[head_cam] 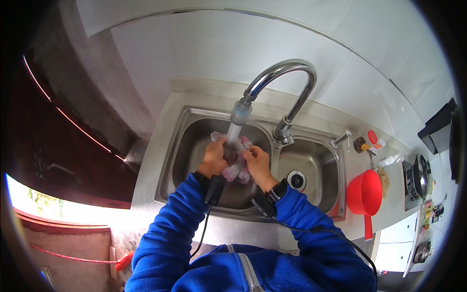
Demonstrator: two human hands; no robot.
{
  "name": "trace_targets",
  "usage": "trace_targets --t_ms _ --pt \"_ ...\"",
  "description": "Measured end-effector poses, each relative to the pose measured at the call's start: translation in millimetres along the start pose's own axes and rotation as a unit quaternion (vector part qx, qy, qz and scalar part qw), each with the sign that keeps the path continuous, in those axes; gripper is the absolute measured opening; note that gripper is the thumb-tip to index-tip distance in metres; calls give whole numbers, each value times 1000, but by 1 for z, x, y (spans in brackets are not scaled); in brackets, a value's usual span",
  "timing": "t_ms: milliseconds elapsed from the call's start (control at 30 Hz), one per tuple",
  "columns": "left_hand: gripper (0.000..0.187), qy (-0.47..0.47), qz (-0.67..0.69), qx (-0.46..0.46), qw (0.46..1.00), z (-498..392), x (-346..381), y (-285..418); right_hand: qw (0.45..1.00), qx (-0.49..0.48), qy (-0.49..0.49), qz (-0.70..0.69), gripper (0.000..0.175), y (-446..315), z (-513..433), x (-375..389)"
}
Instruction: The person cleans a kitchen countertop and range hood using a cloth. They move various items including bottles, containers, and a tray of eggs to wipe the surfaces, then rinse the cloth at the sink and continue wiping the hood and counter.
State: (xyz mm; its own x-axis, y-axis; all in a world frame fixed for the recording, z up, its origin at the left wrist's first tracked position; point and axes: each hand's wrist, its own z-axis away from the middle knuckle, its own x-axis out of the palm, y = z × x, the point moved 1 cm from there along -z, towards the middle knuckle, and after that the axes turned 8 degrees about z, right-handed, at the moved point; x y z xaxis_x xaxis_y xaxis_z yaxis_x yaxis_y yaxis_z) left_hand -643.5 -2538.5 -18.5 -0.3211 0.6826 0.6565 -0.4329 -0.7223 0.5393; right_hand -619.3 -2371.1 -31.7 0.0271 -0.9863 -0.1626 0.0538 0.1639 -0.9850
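A wet pink and whitish cloth (237,160) is bunched up between my two hands, over the left basin (189,146) of a steel double sink. My left hand (213,157) grips its left side, close to the falling water. On the right side, my right hand (261,164) pinches the cloth between thumb and fingers. Water (234,132) streams onto the cloth from the nozzle (241,111) of a curved chrome faucet (281,65). The lower part of the basin is partly hidden by my wrists and the devices strapped there.
Right of my hands lies the second basin (310,158) with a drain strainer (296,180). A red plastic dipper (364,193) stands on the counter at the right, near a soap dispenser pump (342,138). Farther right is a pan (421,175) on a stove. Black cables (204,231) hang from both wrists.
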Motion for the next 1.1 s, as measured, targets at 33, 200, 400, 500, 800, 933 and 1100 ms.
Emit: trace_targets --t_ms 33,200,400,500,800,933,1100 --pt "28 -16 11 4 1000 0 0 0 1000 -4 1 -30 18 -1 6 4" --pt "28 99 -126 15 987 8 -11 -21 989 9 8 -150 22 -11 10 19" --pt "32 2 95 -70 993 4 -24 -32 990 16 -53 -127 14 -21 7 15" --pt "31 -77 12 49 996 -4 -26 -30 994 -3 -13 -106 19 -20 12 14" --pt "37 121 23 -23 992 -9 -16 -40 989 -67 84 103 25 -15 -6 15" --pt "38 40 115 -59 991 12 -16 -43 989 -57 25 131 26 -22 8 20" --pt "42 -80 -521 264 808 32 -24 -19 979 -172 37 105 28 -31 38 39"
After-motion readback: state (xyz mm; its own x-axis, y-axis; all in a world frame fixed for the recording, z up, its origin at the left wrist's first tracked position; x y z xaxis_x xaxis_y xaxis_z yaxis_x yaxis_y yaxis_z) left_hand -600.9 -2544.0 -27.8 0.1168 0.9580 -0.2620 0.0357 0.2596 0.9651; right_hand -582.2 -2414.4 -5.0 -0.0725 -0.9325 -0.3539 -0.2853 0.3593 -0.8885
